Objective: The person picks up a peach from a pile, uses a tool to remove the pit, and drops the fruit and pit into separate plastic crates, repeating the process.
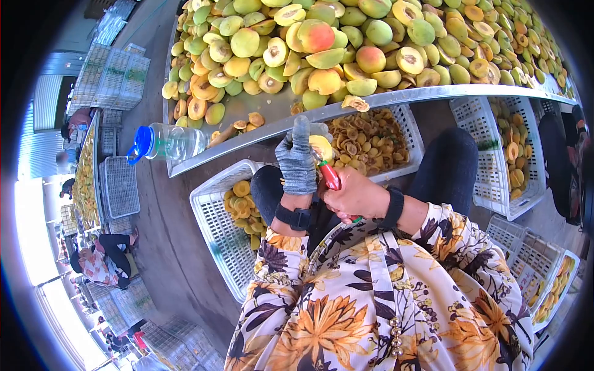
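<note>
My left hand (297,157), in a grey knit glove, grips a yellow peach half (321,147) just beyond the metal table's front edge. One gloved finger points up. My bare right hand (352,193) is closed around a red-handled pitting tool (330,176), whose metal end meets the peach half. The tool's tip is hidden against the flesh. Below my hands, a white crate (416,133) holds many cut, browned fruit pieces (368,145). Heaped on the table are green-yellow peach halves (275,52), some with red blush and some with pits showing.
A blue-capped clear plastic jug (176,142) stands by the table's left corner. The metal table rim (371,102) runs in front of me. Another white crate (216,229) with halves is at my left, and one (489,154) at my right. Other people (105,260) sit farther left.
</note>
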`<state>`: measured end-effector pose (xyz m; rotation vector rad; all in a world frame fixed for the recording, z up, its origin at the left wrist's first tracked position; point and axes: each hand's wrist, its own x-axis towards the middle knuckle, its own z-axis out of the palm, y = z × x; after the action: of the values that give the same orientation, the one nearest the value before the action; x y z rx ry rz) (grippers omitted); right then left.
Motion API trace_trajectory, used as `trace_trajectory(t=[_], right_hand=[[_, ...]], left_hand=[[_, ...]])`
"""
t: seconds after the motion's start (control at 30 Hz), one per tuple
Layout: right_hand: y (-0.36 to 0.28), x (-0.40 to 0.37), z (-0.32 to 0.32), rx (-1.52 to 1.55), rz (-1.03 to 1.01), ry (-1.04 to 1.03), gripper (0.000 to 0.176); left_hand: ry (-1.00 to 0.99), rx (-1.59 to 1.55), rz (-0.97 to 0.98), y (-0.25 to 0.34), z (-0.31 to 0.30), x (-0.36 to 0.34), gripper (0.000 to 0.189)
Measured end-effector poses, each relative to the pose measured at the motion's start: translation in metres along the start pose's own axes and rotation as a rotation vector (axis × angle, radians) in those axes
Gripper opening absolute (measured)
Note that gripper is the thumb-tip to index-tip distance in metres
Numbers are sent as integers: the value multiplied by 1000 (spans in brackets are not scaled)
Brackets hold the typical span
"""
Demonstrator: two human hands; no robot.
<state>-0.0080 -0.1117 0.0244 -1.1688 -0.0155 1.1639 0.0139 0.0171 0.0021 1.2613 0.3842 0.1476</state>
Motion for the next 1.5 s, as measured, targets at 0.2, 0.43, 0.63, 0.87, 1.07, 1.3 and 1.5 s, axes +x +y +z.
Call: trace_trajectory(t=[0.2,0.43,0.63,0.87,1.07,1.3,1.5], right_hand=[[23,21,-12,-451,-350,67,5],[-10,0,-3,346,239,-212,15],[1,2,3,338,246,-216,16],[1,-1,-15,433,302,-421,17],[-17,-9,-38,172,79,-183,12],[39,16,-88,-1423,-348,507,20],[30,10,-64,-1143,-565,499,20]], left_hand=[[-81,-225,-441,13,-2,4,45],[20,15,-7,6,1,-1,32],[-445,-401,-406,10,-14,3,25],[-226,-89,-234,-2,-17,1,33],[177,-339,-120,-5,-72,0,39],[242,1327,77,48,-186,-12,36],[120,1260,446,65,-97,114,45]])
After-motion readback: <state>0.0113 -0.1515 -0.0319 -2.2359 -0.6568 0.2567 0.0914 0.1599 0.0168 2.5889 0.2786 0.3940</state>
